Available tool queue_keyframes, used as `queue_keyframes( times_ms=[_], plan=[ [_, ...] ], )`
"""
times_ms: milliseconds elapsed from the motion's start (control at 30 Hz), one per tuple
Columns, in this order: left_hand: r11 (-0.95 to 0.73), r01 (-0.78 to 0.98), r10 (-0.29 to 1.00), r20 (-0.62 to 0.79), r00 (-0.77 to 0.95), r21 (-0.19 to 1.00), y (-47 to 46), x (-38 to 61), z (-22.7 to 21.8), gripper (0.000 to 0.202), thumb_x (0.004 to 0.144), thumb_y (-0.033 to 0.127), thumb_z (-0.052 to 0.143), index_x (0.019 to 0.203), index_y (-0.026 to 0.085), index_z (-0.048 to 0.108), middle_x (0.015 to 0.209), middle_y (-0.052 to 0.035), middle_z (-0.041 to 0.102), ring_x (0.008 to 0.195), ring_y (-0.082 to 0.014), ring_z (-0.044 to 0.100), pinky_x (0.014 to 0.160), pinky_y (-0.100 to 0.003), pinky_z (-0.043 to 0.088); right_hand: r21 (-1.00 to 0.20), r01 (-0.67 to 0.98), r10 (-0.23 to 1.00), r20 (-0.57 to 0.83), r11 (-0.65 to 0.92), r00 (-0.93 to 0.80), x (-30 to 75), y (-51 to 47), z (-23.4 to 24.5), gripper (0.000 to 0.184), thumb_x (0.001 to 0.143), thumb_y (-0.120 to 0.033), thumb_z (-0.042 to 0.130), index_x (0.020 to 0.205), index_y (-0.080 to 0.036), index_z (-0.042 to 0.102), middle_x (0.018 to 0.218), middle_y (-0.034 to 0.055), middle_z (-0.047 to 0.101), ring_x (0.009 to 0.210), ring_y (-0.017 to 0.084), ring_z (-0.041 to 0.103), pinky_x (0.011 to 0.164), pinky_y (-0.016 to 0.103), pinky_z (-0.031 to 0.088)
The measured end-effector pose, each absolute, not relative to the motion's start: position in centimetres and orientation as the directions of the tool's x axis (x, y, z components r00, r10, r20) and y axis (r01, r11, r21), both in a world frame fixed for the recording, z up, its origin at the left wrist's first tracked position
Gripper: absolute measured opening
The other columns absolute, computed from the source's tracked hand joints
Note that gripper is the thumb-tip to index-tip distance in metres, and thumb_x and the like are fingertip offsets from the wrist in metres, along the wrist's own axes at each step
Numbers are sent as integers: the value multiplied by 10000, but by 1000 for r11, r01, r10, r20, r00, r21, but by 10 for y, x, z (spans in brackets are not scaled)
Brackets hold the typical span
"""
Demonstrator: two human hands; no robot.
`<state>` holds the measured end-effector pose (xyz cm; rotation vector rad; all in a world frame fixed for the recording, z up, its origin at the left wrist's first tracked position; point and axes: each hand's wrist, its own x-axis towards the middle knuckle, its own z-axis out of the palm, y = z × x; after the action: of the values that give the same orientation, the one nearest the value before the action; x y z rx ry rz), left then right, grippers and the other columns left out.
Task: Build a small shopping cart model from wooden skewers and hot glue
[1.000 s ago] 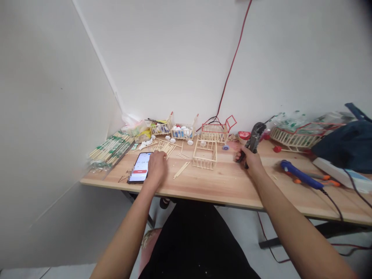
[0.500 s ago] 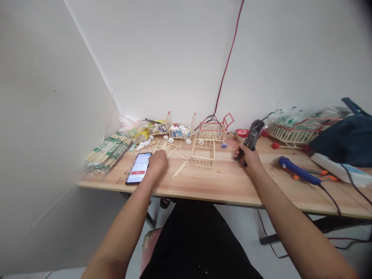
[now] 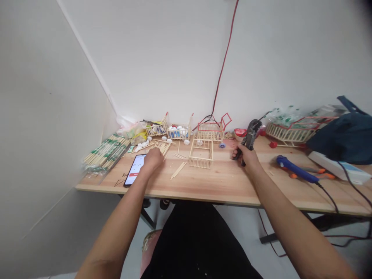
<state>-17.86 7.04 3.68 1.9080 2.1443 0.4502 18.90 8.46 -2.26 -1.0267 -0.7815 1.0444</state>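
Right hand grips pliers; left at sticks, grip unclear; frame inside table edge.

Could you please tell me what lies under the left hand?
Wooden sticks show just beyond the left hand, and the phone beside it is partly blocked from view. Whatever lies directly beneath the hand is covered.
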Motion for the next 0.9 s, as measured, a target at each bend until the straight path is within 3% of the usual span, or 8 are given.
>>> queue_keyframes(
  times_ms=[133, 233, 367, 467, 533, 667, 767, 900],
  plan=[
    [38, 861, 998, 26, -59, 508, 58, -193, 37, 119, 635, 112, 568, 685, 151, 669, 727, -94, 708, 717, -200, 636, 618, -249, 438, -936, -327, 940, 12, 131, 340, 188, 84, -22, 259, 717, -335, 729, 685, -191, 517, 473, -40, 534, 394, 90, 508, 401, 206, 495],
    [25, 773, 999, -50, 9, 634, 41, -200, 32, 164, 678, 201, 575, 782, 150, 691, 618, -30, 679, 490, -130, 522, 474, -221, 376, -937, -327, 937, 4, 126, 349, 188, 84, -21, 265, 719, -340, 734, 689, -196, 514, 473, -41, 539, 392, 91, 510, 404, 206, 499],
    [105, 373, 985, -148, 87, 922, 19, -200, 24, 278, 654, 350, 669, 819, 127, 654, 590, -8, 636, 409, -65, 396, 399, -184, 275, -934, -332, 933, 3, 130, 359, 187, 83, -21, 245, 732, -326, 718, 680, -191, 520, 472, -41, 540, 397, 86, 507, 405, 195, 495],
    [148, 107, 981, -160, 110, 983, 7, -191, 20, 372, 604, 393, 732, 845, 137, 611, 619, 8, 616, 389, -34, 343, 373, -171, 208, -935, -331, 934, 1, 128, 358, 187, 82, -20, 235, 735, -313, 711, 670, -189, 523, 465, -40, 541, 394, 86, 504, 397, 196, 490],
    [120, 46, 985, -125, 115, 992, 4, -184, 18, 375, 601, 396, 743, 832, 151, 577, 601, 20, 601, 389, -35, 363, 375, -169, 235, -937, -327, 934, 3, 127, 357, 187, 81, -19, 235, 735, -313, 713, 669, -192, 523, 462, -40, 544, 396, 90, 507, 399, 198, 493],
    [-18, 145, 998, 9, 65, 989, 8, -172, 17, 311, 641, 382, 711, 788, 165, 543, 563, 26, 591, 401, -60, 435, 407, -186, 335, -937, -326, 938, 2, 122, 347, 187, 81, -19, 235, 740, -323, 714, 682, -194, 525, 465, -43, 544, 401, 91, 509, 404, 203, 501],
    [-87, 301, 996, 82, 30, 950, 18, -167, 17, 214, 669, 323, 664, 767, 165, 560, 548, 30, 582, 401, -74, 450, 410, -194, 338, -935, -335, 940, -9, 112, 342, 188, 82, -20, 239, 755, -333, 707, 688, -191, 526, 469, -41, 537, 401, 89, 504, 405, 203, 502],
    [-97, 622, 995, 84, 50, 777, 30, -158, 15, 80, 698, 242, 607, 693, 163, 593, 525, 25, 570, 450, -108, 503, 460, -215, 360, -933, -345, 940, -17, 107, 340, 188, 84, -21, 252, 768, -333, 708, 685, -195, 514, 474, -41, 530, 403, 89, 501, 397, 198, 493]
  ],
)
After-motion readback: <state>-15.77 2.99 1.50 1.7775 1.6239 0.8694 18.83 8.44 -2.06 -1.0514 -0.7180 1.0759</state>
